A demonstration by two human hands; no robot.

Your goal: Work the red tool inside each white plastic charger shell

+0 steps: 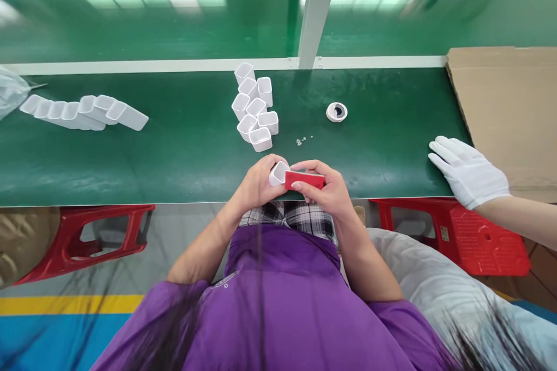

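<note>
We sit at a long, smooth, dark-green counter, with a pale metal post on its far side and glossy green panels mirroring bright lights. At the near edge, our left hand grips a white square-mouthed cup, while our right hand pinches a flat red block at its rim. Farther in, matching white cups stand clustered; a slanted white row lies left, a white ring-shaped roll right. At right, a co-worker's white-gloved hand is beside brown cardboard. Red plastic stools stand below, on grey floor edged by a yellow stripe.
</note>
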